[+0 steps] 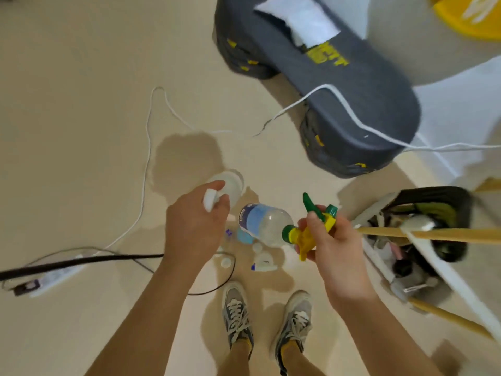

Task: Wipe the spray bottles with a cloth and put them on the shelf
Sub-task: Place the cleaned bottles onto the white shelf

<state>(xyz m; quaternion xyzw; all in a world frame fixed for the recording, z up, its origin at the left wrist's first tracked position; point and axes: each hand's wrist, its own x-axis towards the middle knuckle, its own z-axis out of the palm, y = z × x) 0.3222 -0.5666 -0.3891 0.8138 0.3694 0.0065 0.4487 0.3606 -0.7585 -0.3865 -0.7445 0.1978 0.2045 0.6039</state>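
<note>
My right hand point(329, 241) grips the yellow and green trigger head of a clear spray bottle point(267, 222) with a blue label, held sideways above the floor. My left hand point(193, 225) holds a white spray bottle point(226, 187) by its white top, with the body pointing away from me. On the floor below lie small white bottles and caps point(261, 263), partly hidden by my hands. No cloth and no shelf are in view.
A grey cushioned seat point(339, 85) with a white cloth-like sheet stands ahead. A black basket point(433, 226) of items sits right, crossed by wooden sticks. White cables point(147, 147), a black cord and a power strip point(58, 276) lie left. My shoes point(267, 321) are below.
</note>
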